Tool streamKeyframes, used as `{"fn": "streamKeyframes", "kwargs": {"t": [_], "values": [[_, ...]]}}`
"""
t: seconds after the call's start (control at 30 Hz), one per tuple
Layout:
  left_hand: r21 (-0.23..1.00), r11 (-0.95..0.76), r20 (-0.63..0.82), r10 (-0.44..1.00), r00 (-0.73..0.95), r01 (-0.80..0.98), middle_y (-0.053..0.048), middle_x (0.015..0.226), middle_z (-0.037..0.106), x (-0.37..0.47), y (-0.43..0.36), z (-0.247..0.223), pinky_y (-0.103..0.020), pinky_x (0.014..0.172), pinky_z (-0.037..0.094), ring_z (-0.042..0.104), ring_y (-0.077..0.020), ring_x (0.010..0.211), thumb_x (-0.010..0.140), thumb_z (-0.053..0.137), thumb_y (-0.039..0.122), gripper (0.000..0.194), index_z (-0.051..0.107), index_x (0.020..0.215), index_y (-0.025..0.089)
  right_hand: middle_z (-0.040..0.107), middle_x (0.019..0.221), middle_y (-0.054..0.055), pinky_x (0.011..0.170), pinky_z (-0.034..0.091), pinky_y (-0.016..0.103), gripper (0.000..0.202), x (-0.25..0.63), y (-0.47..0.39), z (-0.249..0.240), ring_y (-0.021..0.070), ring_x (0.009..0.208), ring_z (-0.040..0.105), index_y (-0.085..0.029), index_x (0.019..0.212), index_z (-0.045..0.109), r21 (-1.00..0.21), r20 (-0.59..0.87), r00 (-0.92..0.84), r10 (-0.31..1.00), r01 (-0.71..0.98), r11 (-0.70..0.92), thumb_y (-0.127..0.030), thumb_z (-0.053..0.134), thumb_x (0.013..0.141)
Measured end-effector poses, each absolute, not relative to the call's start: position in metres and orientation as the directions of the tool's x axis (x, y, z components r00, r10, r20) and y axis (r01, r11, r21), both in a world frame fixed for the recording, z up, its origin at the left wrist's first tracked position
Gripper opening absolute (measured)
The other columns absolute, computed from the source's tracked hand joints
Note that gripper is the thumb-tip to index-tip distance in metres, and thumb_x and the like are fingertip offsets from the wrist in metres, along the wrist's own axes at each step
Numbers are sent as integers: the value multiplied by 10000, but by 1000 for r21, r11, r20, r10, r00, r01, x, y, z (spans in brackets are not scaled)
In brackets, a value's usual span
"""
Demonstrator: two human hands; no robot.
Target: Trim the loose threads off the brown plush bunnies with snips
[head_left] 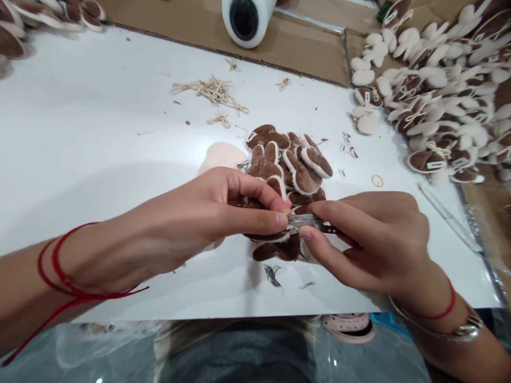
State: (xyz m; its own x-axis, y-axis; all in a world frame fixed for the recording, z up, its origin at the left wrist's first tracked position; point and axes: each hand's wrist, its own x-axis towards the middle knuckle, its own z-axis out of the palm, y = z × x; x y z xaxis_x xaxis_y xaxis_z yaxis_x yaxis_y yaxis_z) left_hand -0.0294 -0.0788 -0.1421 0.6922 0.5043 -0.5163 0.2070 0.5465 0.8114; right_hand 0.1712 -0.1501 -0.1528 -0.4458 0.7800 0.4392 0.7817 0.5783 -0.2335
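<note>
A pile of brown, white-edged plush pieces [303, 170] lies mid-table beneath and beyond both hands. My left hand [223, 213] pinches something small between thumb and forefinger, mostly hidden by the fingertips, over the near part of the pile. In my right hand [363, 239] is a small metal snipping tool [305, 219], held between thumb and fingers, its tip meeting the left fingertips. Dark thread scraps [273, 275] lie just in front of the pile.
Cream cord bows [213, 90] lie on the white table [80, 133]. Small labels [349, 146] and a yellow ring [377, 181] are right of the pile. Finished-looking plush pieces [435, 106] heap at the right; others [51, 16] lie far left. A white object [261, 24] stands behind.
</note>
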Motion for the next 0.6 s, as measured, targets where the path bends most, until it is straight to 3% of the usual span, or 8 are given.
{"fn": "streamKeyframes", "kwargs": {"t": [0.6], "values": [[822, 515, -524, 515, 678, 243, 8, 712, 670, -26, -81, -138, -163, 591, 464, 616, -120, 704, 756, 738, 244, 113, 670, 700, 174, 557, 469, -22, 430, 352, 267, 275, 169, -151, -152, 117, 399, 494, -177, 630, 597, -233, 421, -457, 783, 780, 580, -252, 596, 895]]}}
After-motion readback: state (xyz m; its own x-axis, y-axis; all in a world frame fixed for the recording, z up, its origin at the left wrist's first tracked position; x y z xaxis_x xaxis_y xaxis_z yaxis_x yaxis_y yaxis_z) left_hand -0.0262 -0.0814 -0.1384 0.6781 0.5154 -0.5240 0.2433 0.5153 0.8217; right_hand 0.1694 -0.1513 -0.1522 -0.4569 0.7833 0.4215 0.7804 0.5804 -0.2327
